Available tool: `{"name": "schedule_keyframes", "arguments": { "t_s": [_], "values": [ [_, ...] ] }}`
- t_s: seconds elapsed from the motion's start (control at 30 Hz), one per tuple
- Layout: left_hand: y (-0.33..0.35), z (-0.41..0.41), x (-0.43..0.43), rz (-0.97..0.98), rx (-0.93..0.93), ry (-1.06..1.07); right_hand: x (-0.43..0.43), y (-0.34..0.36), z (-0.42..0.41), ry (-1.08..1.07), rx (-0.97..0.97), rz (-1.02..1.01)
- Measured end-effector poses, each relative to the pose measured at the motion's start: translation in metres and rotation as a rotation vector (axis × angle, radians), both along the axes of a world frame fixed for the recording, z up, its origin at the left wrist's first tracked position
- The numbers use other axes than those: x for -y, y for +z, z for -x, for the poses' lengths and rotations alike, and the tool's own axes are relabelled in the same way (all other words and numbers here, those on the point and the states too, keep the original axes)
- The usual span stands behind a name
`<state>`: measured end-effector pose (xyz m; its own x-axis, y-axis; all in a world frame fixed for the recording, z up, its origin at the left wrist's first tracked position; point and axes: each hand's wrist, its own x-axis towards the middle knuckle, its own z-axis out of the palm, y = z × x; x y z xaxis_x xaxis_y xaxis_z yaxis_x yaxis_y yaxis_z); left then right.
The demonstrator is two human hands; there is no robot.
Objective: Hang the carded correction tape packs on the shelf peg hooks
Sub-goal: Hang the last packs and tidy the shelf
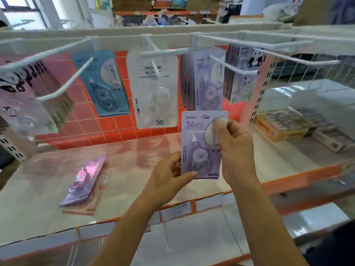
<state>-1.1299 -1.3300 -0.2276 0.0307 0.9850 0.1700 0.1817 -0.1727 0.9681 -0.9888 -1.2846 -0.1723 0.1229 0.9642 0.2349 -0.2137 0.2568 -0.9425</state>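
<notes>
left hand (169, 176) bare | right hand (235, 150) bare | forearms (256, 217) bare to frame edge

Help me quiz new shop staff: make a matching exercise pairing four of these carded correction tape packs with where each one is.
Things
1. lilac carded correction tape pack
2. blue carded correction tape pack
3. white carded correction tape pack
4. purple-pink carded correction tape pack

Places
A. lying flat on the glossy shelf board
B. hanging just left of the white pack
C. pinched between the left hand and right hand
D. hanging mid-row on a white peg hook

Pairs: 1-C, 2-B, 3-D, 4-A
</notes>
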Motion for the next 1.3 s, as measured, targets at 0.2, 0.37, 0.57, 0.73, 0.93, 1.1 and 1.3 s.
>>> {"name": "schedule_keyframes", "arguments": {
  "t_s": [0.2,0.37,0.57,0.73,0.93,1.1,1.3],
  "values": [
    [0.021,-0.035,-0.001,-0.119,-0.015,0.02,0.002,0.03,-0.035,0.084,-0.046,-0.113],
    [0.043,-0.051,-0.005,-0.205,-0.057,0.027,0.0,0.049,-0.05,0.092,-0.119,-0.21],
    [0.062,-0.059,-0.012,-0.312,-0.087,0.018,-0.009,0.061,-0.058,0.093,-0.171,-0.272],
    [0.061,-0.062,-0.018,-0.338,-0.126,0.032,-0.018,0.062,-0.059,0.075,-0.127,-0.279],
    [0.054,-0.057,-0.036,-0.243,-0.152,0.095,-0.044,0.06,-0.046,0.009,0.001,-0.262],
    [0.053,-0.046,-0.075,-0.209,-0.368,0.304,-0.093,0.06,-0.023,-0.105,0.127,-0.244],
    [0.07,-0.043,-0.106,-0.113,-0.521,0.431,-0.139,0.06,-0.001,-0.217,0.285,-0.266]
  ]
}}
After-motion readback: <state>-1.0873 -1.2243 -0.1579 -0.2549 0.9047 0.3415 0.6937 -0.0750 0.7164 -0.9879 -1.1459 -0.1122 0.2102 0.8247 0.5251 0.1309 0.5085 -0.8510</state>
